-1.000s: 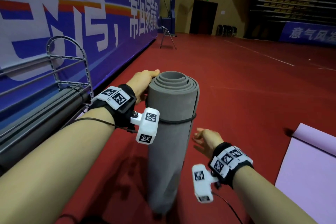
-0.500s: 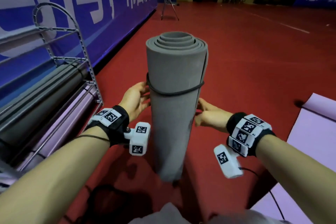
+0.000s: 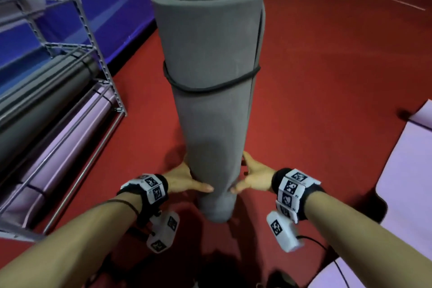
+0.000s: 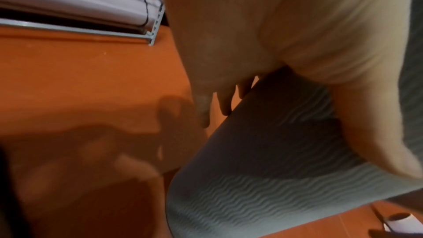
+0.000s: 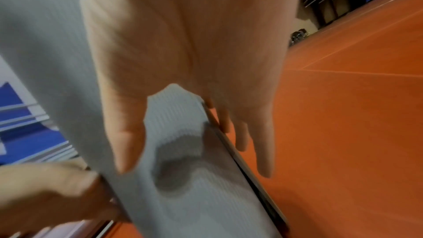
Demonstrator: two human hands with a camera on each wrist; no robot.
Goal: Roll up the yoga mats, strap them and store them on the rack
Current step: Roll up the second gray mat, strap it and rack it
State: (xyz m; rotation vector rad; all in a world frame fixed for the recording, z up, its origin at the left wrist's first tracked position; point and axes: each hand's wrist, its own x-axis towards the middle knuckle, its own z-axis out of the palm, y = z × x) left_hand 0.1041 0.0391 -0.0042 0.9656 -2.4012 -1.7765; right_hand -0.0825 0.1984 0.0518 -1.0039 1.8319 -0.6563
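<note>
A rolled grey yoga mat (image 3: 210, 100) stands upright on the red floor, with a black strap (image 3: 210, 89) round its upper part. My left hand (image 3: 187, 180) and right hand (image 3: 252, 176) clasp the roll near its bottom end from either side, thumbs on the near face and fingers behind. In the left wrist view my left hand (image 4: 228, 61) lies along the ribbed grey mat (image 4: 263, 178). In the right wrist view my right hand (image 5: 194, 42) has its thumb on the grey mat (image 5: 194, 169) and its fingers spread behind it. The mat's foot is partly hidden.
A grey metal rack (image 3: 102, 63) stands at the left against a blue banner wall, holding a rolled dark grey mat (image 3: 42, 91) and rolled purple mats (image 3: 70, 133). A purple mat (image 3: 406, 170) lies flat on the floor at the right. Open red floor stretches ahead.
Both hands have slid down the upright roll, from its top and middle to near its bottom. My head has moved closer and tilted down.
</note>
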